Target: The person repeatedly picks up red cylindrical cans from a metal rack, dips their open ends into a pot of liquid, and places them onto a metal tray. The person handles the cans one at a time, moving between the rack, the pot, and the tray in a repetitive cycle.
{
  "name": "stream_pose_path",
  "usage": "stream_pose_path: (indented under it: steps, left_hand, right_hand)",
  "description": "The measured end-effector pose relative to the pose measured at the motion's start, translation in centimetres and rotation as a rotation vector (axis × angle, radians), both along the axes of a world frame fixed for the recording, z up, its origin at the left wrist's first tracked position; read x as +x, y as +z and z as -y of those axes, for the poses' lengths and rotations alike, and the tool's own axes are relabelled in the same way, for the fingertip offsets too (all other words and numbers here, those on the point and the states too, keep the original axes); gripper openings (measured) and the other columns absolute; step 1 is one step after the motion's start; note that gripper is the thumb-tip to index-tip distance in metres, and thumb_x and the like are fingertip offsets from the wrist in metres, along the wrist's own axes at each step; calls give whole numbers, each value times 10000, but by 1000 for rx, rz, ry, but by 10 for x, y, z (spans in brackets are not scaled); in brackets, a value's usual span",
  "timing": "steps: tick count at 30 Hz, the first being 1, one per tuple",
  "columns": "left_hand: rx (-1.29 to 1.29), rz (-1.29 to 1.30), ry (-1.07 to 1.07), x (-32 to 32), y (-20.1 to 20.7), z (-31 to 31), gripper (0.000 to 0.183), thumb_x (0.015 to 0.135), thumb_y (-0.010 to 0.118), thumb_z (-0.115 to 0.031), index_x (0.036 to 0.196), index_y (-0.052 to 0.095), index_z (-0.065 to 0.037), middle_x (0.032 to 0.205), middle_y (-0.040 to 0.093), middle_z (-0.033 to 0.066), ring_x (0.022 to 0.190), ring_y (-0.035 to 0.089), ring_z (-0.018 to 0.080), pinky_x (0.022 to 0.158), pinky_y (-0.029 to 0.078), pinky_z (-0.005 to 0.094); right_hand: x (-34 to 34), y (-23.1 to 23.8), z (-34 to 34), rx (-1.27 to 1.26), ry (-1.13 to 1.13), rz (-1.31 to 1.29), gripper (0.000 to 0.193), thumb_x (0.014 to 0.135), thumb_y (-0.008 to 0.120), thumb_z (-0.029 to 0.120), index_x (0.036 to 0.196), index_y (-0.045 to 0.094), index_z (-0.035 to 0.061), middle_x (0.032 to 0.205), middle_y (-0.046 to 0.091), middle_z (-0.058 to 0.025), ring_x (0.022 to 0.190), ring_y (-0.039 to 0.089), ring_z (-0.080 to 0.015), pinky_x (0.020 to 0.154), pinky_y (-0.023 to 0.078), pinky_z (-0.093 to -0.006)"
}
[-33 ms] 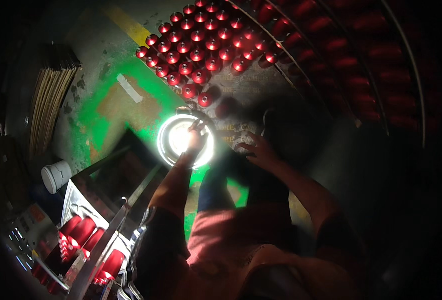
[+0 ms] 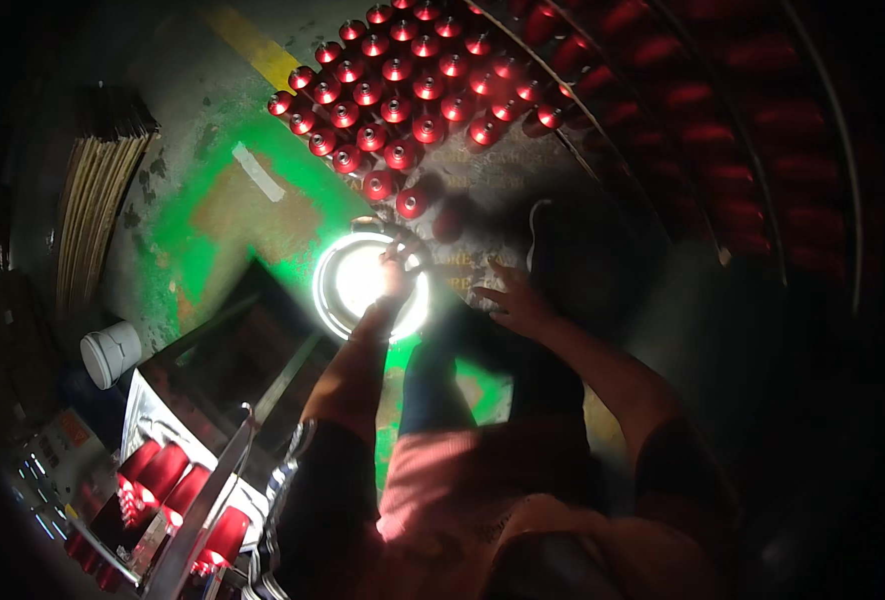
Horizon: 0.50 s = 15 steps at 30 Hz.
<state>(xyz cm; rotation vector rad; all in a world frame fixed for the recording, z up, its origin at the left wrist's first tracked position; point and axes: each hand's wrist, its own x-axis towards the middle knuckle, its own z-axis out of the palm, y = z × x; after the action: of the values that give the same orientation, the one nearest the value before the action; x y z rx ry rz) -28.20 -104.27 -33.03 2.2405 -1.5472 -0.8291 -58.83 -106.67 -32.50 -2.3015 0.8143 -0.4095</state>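
Head view: seen with 2 bare hands at differing work. Set ahead of the knees, just short of the standing red cylinders (image 2: 397, 110), a glaring position for the round bright-rimmed object (image 2: 355, 288); presumably placed there for easy reach by the left hand (image 2: 393, 268). Arranged, those cylinders, in close slanting rows with metal tips up, probably to save floor (image 2: 148, 215) space and prevent toppling. Gathered at lower left beside a metal bar (image 2: 213, 480), more red cylinders, near a white bucket (image 2: 109, 356). Reaches with the left hand over the object's right side, fingers somewhat curled, perhaps for steadying; cannot tell, through the glare, the closeness of that grip or any hold on the rim. Keeps the right hand (image 2: 523, 306) apart from the object, to its right, with grip loosely spread, apparently empty, perhaps for balance or clearance. Cannot tell the object's contact with the floor.
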Motion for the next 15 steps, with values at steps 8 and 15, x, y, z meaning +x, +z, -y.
stream_pose_path:
  steps: [8, 15]
  left_hand:
    - [-280, 77, 58, 22, -134, 113, 617, 722, 720, -75, 1297, 654, -291, 1622, 213, 139, 1415, 313, 440, 1128, 384, 478]
    - [-552, 255, 177, 26, -172, 152, 523, 624, 826, -88, 1087, 747, -320, 1482, 394, 159, 1318, 379, 427, 1057, 401, 507]
  right_hand:
    - [148, -178, 160, -336, 228, 55, 724, 837, 754, 385, 1416, 451, 72, 1420, 441, -229, 1259, 474, -419, 1050, 437, -421]
    - [163, -191, 198, 396, 184, 132, 685, 824, 756, 410, 1376, 532, 72, 1408, 476, -223, 1277, 489, -413, 1049, 441, -433]
